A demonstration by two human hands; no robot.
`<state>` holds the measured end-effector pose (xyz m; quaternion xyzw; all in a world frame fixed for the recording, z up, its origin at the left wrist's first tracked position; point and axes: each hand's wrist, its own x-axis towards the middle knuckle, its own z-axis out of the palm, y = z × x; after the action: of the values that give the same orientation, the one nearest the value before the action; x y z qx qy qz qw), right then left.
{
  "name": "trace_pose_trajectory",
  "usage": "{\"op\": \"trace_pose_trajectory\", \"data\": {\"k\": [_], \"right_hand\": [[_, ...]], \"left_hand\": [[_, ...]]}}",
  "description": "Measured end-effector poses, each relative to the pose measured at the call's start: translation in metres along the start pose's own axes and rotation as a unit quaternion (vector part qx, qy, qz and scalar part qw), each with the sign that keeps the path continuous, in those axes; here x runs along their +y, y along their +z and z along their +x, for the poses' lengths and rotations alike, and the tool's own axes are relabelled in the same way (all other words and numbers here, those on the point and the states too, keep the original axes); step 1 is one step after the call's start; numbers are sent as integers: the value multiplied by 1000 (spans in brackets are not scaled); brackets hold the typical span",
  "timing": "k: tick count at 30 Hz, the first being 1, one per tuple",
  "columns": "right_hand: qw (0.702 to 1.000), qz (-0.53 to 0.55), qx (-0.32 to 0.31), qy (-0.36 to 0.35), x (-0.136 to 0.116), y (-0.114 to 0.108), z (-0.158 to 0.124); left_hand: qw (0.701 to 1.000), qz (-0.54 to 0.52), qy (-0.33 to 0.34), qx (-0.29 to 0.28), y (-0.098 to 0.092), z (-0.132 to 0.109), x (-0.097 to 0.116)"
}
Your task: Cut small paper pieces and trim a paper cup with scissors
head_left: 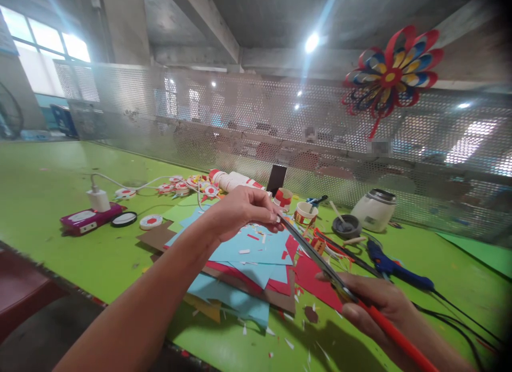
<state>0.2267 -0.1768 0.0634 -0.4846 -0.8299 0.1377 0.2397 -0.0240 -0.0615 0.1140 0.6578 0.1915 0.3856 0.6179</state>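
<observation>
My right hand (376, 302) grips a pair of scissors (308, 249) with long metal blades and a red handle, pointing up and left. The blades look closed or nearly so. At their tip, my left hand (256, 206) is closed in a pinch on a small white piece (278, 218), perhaps paper. Below my left hand lies a stack of light blue paper sheets (256, 249), strewn with small white and red scraps. Red paper (318, 281) sticks out to the right, close to my right hand.
A blue glue gun (400, 270) and its cable lie at right, near a white pot (374, 209) and a dark bowl (346, 227). Behind stand paper rolls (240, 182). At left are a purple power bank (92, 220) and a tape roll (151, 221). A paper flower (392, 77) hangs on the mesh screen.
</observation>
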Motion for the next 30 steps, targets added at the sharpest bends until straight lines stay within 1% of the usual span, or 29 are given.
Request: {"op": "trace_pose_trajectory", "data": {"k": [5,8,10,13,14,18,21,25,30], "right_hand": [[1000,-10,14,5,0,-1,1],[997,-32,64,15,1,-1,2],[992,-58,95,54,3,0,5],[980,-104,110,133,14,2,13],[976,-111,107,153,20,3,16],[961,-155,44,226,42,1,24],[944,-193,8,266,50,-2,22],[929,-226,-30,291,42,-1,8],[930,-245,-64,267,27,13,-6]], "left_hand": [[1000,1,8,3,-1,1,-2],[998,48,5,36,-1,4,-5],[993,98,0,66,-1,8,-8],[984,153,2,93,0,14,-16],[982,161,1,98,0,16,-19],[981,165,-2,107,-1,24,-32],[977,179,6,112,-3,30,-43],[973,204,20,103,-6,36,-56],[971,215,41,100,-7,42,-68]]}}
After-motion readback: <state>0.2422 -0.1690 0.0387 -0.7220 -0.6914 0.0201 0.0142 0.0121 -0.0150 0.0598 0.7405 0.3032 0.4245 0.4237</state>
